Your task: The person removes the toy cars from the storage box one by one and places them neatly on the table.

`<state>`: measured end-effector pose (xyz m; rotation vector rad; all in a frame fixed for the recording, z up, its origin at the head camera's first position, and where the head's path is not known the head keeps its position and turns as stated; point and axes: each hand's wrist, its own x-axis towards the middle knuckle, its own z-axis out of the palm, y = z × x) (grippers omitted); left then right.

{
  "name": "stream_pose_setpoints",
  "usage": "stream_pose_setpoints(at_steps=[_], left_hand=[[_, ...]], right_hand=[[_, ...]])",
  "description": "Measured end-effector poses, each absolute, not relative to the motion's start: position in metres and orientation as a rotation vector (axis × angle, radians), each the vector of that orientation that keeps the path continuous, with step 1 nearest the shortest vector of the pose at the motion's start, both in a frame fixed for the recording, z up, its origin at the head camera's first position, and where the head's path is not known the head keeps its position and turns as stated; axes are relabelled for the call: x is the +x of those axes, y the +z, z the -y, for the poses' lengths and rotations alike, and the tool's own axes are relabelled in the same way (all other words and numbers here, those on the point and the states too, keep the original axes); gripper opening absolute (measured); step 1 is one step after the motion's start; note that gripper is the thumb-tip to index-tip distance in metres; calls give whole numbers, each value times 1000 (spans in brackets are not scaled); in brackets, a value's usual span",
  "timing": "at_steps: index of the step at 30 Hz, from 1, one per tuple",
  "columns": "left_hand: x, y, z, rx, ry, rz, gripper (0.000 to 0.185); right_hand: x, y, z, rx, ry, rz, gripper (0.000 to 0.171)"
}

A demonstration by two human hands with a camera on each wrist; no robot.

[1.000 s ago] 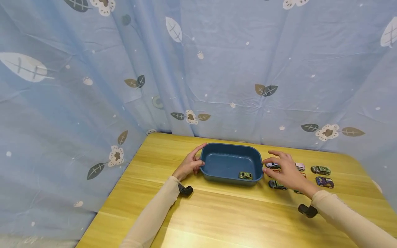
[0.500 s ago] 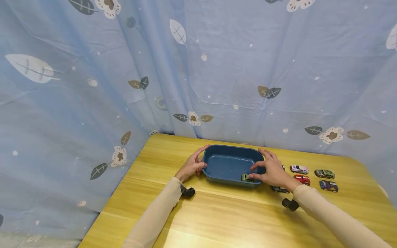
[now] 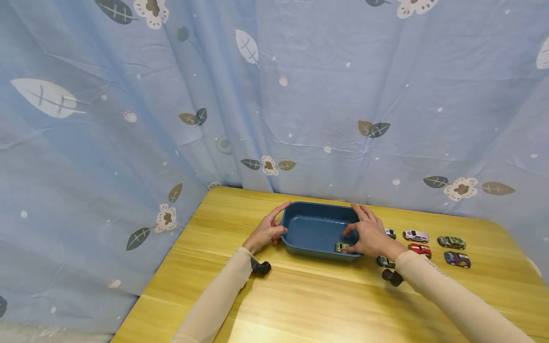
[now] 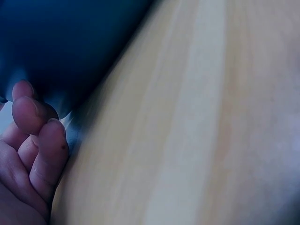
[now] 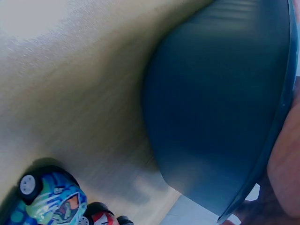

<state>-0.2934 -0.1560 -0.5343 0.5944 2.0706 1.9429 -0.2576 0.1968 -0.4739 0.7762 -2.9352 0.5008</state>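
Note:
A dark blue tray stands on the yellow wooden table, with one green toy car in its near right corner. My left hand holds the tray's left rim, thumb on the edge; in the left wrist view its curled fingers lie against the tray wall. On the other side my right hand wraps over the right rim, thumb inside, close to the green car. The right wrist view shows the tray's outer wall with my right hand over its rim.
Several toy cars stand in rows right of the tray: a blue-white one, a pink-white one, a red one, a purple one. One painted car shows close by. A blue leaf-print curtain hangs behind.
My right hand has moved left from above the row of cars to the tray's right rim. The left hand has stayed on the left rim.

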Motion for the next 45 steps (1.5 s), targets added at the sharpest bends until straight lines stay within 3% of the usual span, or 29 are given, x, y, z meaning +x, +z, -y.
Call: stream_pose_setpoints(at_steps=[25, 37, 45], left_hand=[[-293, -533, 156, 556, 1910, -2113, 87], [-294, -534, 156, 565, 1940, -2086, 88], [-293, -534, 155, 552, 1943, -2093, 89]], right_hand=[[-255, -467, -198, 899, 445, 2859, 16], [-254, -416, -218, 905, 633, 2888, 30], [-248, -391, -262, 884, 492, 2900, 30]])
